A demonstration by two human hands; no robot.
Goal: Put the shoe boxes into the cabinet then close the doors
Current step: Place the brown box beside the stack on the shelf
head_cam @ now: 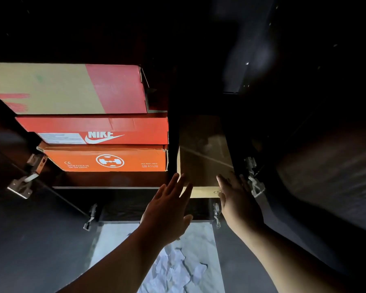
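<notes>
Where shadow swallows the cabinet (114, 185), brown box (205, 166) dim, top hidden.

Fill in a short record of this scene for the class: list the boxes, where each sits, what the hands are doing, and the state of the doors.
left compartment: stack of three, beige and red box on top, Nike box in the middle, orange box at the bottom
right compartment: brown box, its near end sticking out of the cabinet
left hand: fingers straight, at the brown box's near end
right hand: fingers straight, at the same end
cabinet doors: open, hinges showing
</notes>
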